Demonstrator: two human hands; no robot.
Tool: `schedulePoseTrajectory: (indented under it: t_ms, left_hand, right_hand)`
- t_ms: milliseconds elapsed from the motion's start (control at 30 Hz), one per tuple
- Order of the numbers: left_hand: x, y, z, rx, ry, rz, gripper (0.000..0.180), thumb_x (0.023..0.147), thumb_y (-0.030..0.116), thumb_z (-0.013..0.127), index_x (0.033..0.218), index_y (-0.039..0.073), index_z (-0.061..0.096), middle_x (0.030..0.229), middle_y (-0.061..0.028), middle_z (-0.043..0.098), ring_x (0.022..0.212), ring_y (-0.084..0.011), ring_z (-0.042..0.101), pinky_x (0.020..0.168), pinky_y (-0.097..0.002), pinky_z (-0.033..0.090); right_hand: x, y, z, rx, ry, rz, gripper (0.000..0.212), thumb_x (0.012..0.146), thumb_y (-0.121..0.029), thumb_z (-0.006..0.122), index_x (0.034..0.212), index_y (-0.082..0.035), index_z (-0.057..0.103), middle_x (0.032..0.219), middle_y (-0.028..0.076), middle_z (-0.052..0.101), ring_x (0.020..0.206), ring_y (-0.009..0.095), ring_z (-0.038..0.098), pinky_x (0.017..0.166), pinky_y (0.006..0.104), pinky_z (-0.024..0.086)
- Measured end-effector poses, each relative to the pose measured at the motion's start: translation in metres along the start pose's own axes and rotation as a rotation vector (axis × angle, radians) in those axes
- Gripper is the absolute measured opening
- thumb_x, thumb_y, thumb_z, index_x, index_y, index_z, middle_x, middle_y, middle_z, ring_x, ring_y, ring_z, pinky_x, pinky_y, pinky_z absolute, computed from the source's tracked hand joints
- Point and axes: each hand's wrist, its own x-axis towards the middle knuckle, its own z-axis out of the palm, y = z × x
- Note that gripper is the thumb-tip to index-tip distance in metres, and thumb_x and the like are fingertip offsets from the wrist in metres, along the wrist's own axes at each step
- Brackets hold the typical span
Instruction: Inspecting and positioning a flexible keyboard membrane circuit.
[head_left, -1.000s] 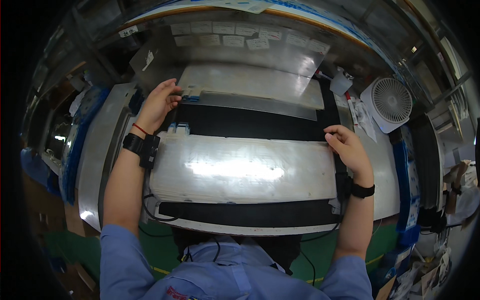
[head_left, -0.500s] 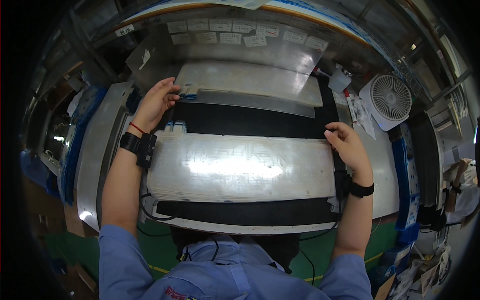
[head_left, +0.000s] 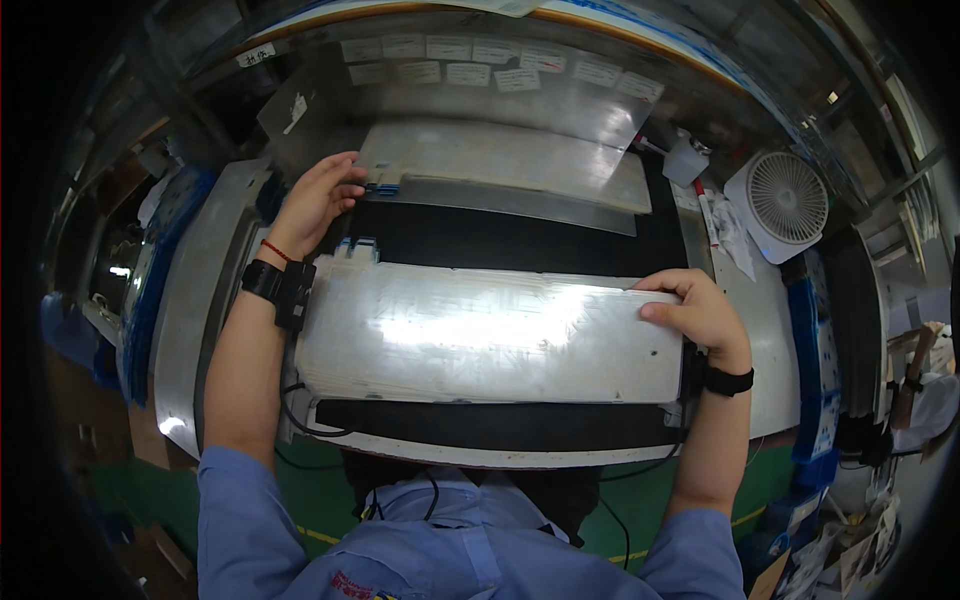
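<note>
Head view: our right hand (head_left: pixel 700 315) pinches the right edge of the shiny metal sheet (head_left: pixel 480 335) lying flat on the black mat (head_left: pixel 520 240). Our left hand (head_left: pixel 315 200) grips a small blue clip (head_left: pixel 381 188) at the far plate (head_left: pixel 500 160).

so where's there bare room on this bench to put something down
Bare black mat between the near shiny sheet and the far sheets; a thin black strip along the near edge. Crowded around the white fan and both hands.

Metal sheet (head_left: pixel 490 335) on mat (head_left: pixel 520 245) (fan (head_left: pixel 787 200) right)
</note>
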Motion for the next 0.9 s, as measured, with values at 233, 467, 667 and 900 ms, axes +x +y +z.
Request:
schedulePoseTrajectory:
  t_ms: [233,467,667,900]
  left_hand:
    - [-0.005,0.007,0.000,-0.030,-0.214,-0.095,0.038,0.099,0.028,0.047,0.126,0.002,0.050,0.106,-0.0055,0.062,0.092,-0.0108,0.059,0.079,-0.0229,0.048]
    - [-0.013,0.011,0.010,0.043,-0.364,-0.072,0.041,0.093,0.016,0.059,0.128,-0.001,0.047,0.108,-0.0051,0.062,0.091,-0.0092,0.061,0.082,-0.0207,0.049]
    - [-0.011,0.011,0.007,0.095,-0.357,-0.094,0.036,0.091,0.011,0.058,0.124,-0.001,0.050,0.104,-0.0053,0.064,0.091,-0.0087,0.060,0.081,-0.0197,0.049]
    - [-0.010,0.009,0.005,0.199,-0.331,-0.093,0.027,0.096,0.018,0.052,0.116,0.000,0.056,0.101,-0.0043,0.064,0.095,-0.0092,0.059,0.080,-0.0208,0.048]
  right_hand:
    - [0.001,0.016,-0.012,0.096,0.249,-0.144,0.013,0.084,-0.007,0.067,0.093,0.001,0.067,0.079,0.000,0.062,0.071,0.007,0.054,0.066,0.0232,0.044]
    - [0.005,0.014,-0.010,-0.003,0.369,-0.112,0.020,0.082,-0.007,0.068,0.100,0.000,0.068,0.086,0.001,0.062,0.075,0.009,0.054,0.070,0.0231,0.043]
    - [0.009,0.020,-0.010,-0.126,0.331,-0.048,0.023,0.080,-0.006,0.068,0.103,-0.001,0.067,0.087,0.002,0.062,0.081,0.011,0.056,0.075,0.0231,0.044]
    - [0.011,0.018,-0.008,-0.117,0.368,-0.230,0.017,0.083,-0.003,0.065,0.100,0.000,0.065,0.090,0.001,0.063,0.083,0.009,0.056,0.077,0.0226,0.044]
